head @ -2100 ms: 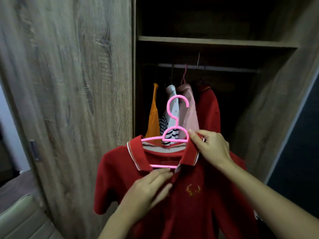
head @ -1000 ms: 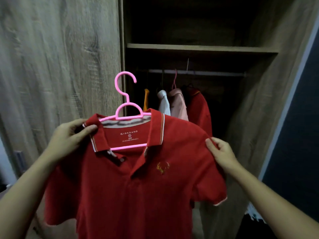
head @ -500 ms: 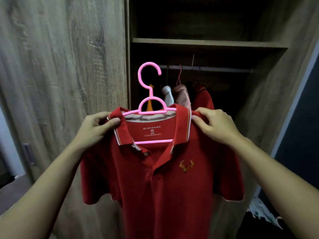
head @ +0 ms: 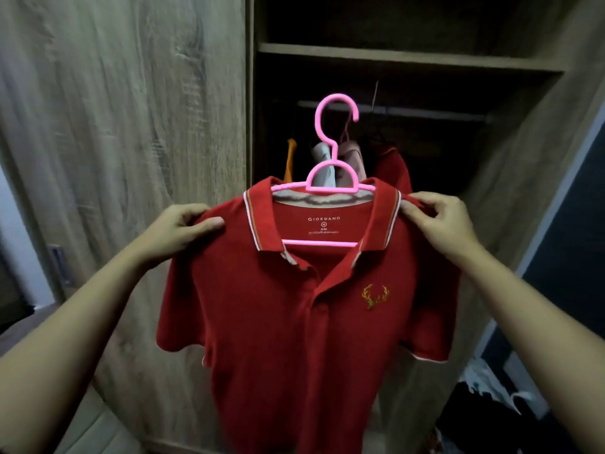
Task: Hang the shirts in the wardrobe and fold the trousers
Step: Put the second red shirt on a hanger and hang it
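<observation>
L hand [head: 178, 229] + R hand [head: 438, 224] pinch red polo [head: 294, 322] shoulders, fingers clamped on cloth | pink hanger [head: 334, 152] hook free, below rail [head: 425, 111] | risk: uneven lift tips hanger, shirt slides off

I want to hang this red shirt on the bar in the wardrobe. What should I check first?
1. The red shirt sits on the pink hanger at both shoulders: ok.
2. The left hand and the right hand each grip a shoulder: ok.
3. The hanger's hook stands up, free of cloth: ok.
4. The hook is over the rail: not ok, it is in front of the rail, not on it.
5. Free rail to the right of the hung clothes: ok.
6. The hook's opening faces the right way for the rail: cannot tell.
</observation>
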`<state>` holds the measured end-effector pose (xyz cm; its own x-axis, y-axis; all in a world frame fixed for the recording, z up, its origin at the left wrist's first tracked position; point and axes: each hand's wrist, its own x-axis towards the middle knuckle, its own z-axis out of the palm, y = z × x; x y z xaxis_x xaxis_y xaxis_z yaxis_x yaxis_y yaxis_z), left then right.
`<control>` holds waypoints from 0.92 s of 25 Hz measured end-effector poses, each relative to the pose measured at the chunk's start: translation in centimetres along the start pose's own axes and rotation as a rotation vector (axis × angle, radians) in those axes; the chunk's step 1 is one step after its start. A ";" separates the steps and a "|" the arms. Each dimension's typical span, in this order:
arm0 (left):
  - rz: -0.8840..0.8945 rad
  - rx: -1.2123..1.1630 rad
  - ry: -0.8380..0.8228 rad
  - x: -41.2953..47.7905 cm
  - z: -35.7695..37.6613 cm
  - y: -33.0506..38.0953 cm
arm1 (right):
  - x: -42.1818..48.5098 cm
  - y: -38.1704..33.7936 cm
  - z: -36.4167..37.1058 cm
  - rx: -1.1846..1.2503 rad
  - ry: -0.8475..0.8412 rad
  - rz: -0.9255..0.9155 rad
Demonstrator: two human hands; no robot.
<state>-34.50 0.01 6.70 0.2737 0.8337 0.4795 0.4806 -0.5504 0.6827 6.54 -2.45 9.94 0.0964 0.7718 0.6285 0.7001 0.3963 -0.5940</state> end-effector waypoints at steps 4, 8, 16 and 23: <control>0.090 0.168 0.113 0.5 1.7 -0.4 | 0.0 -0.2 0.9 -0.177 0.006 0.053; 0.159 0.130 0.331 0.3 3.1 -0.2 | -1.0 -2.1 1.8 0.044 0.279 -0.089; 0.289 0.187 0.274 0.6 10.8 3.6 | -3.7 -6.8 7.6 0.902 -0.099 0.617; 0.348 0.518 0.213 1.3 18.3 10.9 | 1.4 -3.1 1.7 0.824 0.071 0.821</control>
<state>-13.68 -4.09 4.71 0.3405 0.5545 0.7593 0.7470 -0.6500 0.1397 3.35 -1.79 11.76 0.3652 0.9270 -0.0857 -0.2602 0.0133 -0.9655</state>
